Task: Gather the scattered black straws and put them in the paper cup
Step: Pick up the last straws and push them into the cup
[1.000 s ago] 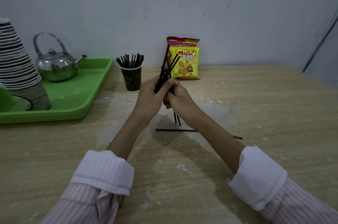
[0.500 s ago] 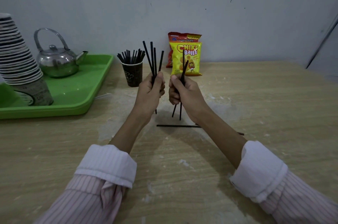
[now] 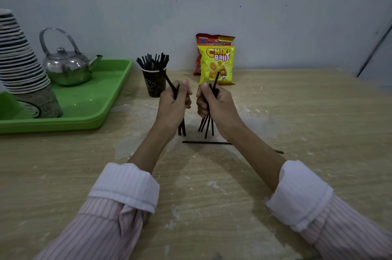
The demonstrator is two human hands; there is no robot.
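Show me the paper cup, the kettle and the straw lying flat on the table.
paper cup (image 3: 151,86): head view, dark side wall.
kettle (image 3: 67,69): head view, shiny body.
flat straw (image 3: 205,142): head view, mid-length.

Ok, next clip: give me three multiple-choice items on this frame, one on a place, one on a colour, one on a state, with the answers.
1. Where does the kettle stand? A on the green tray; B on the bare table; C on the floor.
2. What colour is the front snack bag? A blue; B yellow; C white.
3. What is the right hand doing? A lying flat; B pointing; C gripping straws.
Answers: 1 A, the kettle sits inside the tray's rim; 2 B, its front is yellow with red lettering; 3 C, its fingers curl round a bundle of straws.
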